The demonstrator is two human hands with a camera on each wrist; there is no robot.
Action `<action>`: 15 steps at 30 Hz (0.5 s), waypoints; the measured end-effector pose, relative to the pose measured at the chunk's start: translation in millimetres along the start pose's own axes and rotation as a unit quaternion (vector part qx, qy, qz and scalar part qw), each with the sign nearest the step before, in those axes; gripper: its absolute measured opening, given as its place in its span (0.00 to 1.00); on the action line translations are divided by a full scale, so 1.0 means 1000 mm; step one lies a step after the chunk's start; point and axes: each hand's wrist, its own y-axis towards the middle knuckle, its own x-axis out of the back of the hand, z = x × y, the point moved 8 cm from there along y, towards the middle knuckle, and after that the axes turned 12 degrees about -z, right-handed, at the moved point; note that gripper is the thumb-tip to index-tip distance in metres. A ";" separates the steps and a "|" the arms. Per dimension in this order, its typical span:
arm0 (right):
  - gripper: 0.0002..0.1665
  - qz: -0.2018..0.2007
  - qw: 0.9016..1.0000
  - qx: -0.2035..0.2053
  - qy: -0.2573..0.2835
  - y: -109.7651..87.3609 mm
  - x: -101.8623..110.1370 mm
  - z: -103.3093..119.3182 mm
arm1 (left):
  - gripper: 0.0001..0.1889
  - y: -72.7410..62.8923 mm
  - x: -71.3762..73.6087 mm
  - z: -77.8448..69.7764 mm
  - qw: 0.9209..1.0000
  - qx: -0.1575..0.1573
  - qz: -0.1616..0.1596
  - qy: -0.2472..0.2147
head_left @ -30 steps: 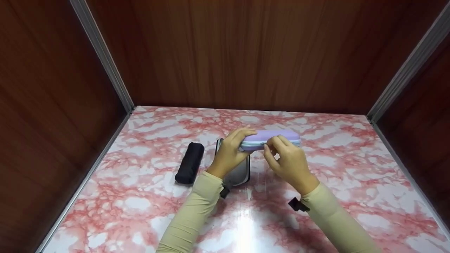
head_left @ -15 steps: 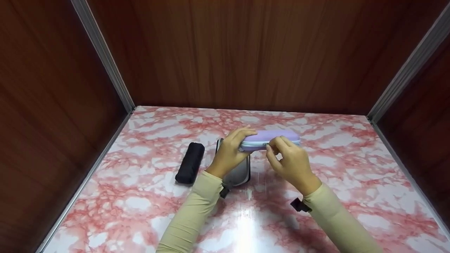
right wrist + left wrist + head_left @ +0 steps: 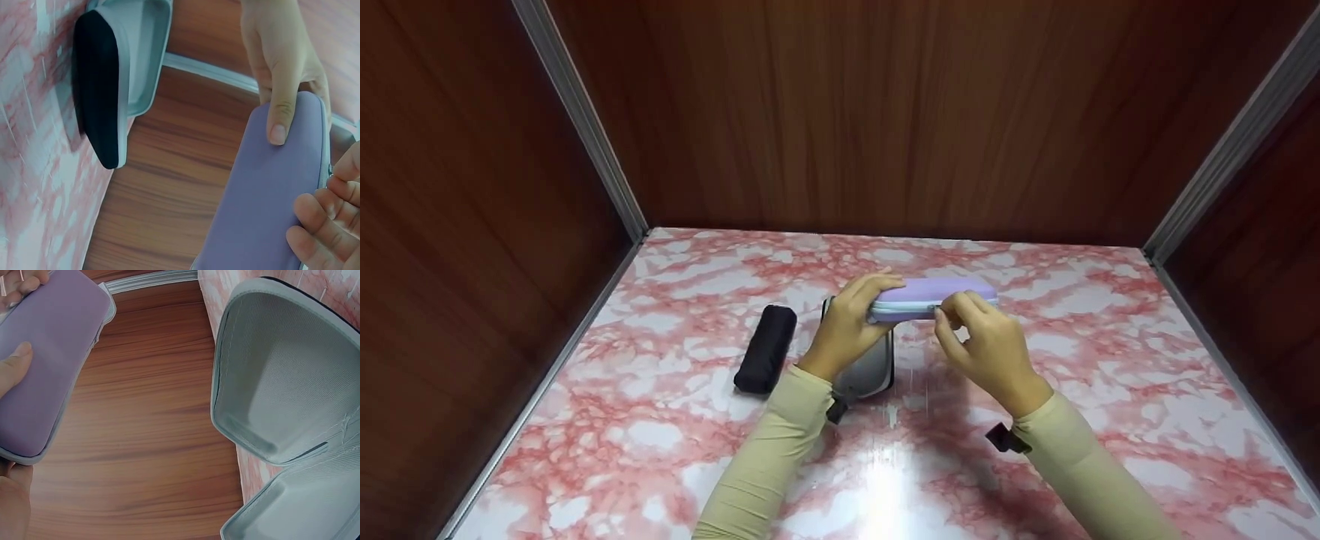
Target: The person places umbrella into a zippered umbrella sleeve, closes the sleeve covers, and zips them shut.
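Observation:
My left hand (image 3: 840, 330) grips the left end of a purple hard-shell zip case (image 3: 937, 287), which it holds up above the table. A pale blue zipper (image 3: 901, 307) runs along the side facing me. In the right wrist view, the left thumb presses flat on the purple case (image 3: 264, 180). My right hand (image 3: 994, 349) pinches the zipper pull (image 3: 934, 308) between thumb and forefinger, right of the case's middle. Its other fingers lie against the case's edge in the right wrist view. The case looks closed left of the pull; the right hand covers part of the zipper beyond.
An open case (image 3: 281, 377) with grey lining and a black shell stands on the table (image 3: 660, 442) behind the left forearm, partly hidden. Left of it lies a black, elongated fabric bundle (image 3: 766, 349). Brown wood-grain panels (image 3: 870, 120) wall in the table at the back and sides.
My right hand has slid a little to the right along the zipper, taking the pull with it. The left hand and the purple case have hardly moved.

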 end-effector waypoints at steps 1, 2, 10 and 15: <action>0.05 0.000 1.000 0.000 -0.001 0.000 0.000 0.000 | 0.22 0.000 0.000 0.000 1.000 -0.002 0.000 -0.001; 0.05 0.001 1.000 0.000 -0.002 0.000 0.001 -0.001 | 0.22 0.000 0.000 0.000 1.000 -0.003 0.000 0.000; 0.05 0.005 1.000 0.003 -0.012 -0.003 0.004 -0.006 | 0.22 -0.001 0.001 0.001 1.000 -0.002 -0.001 0.003; 0.05 0.009 1.000 0.003 -0.021 -0.004 0.007 -0.010 | 0.22 -0.002 0.001 0.002 1.000 0.002 0.000 0.006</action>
